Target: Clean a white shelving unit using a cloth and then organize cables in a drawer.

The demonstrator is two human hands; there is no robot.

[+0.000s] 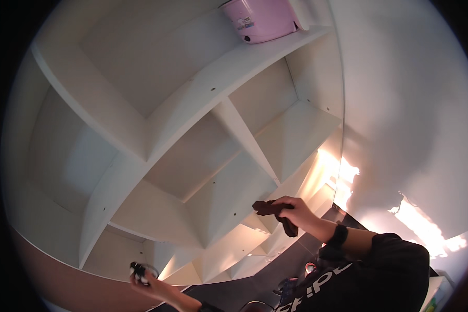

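Note:
My right hand grips a bunched dark brown cloth, one end jutting forward and another hanging below the palm. It is in front of the lower edge of a white shelving unit. At the lower left, my left hand holds a small black-and-white object with a rounded, shiny edge; its exact kind is unclear. That hand is before the lower left compartments, apart from my right. Whether the cloth touches the shelf board cannot be told.
A pink bin-like container with a small sticker stands on an upper shelf. To the right runs a white wall with bright sunlight patches. Several items lie on the dark floor, including a small round one.

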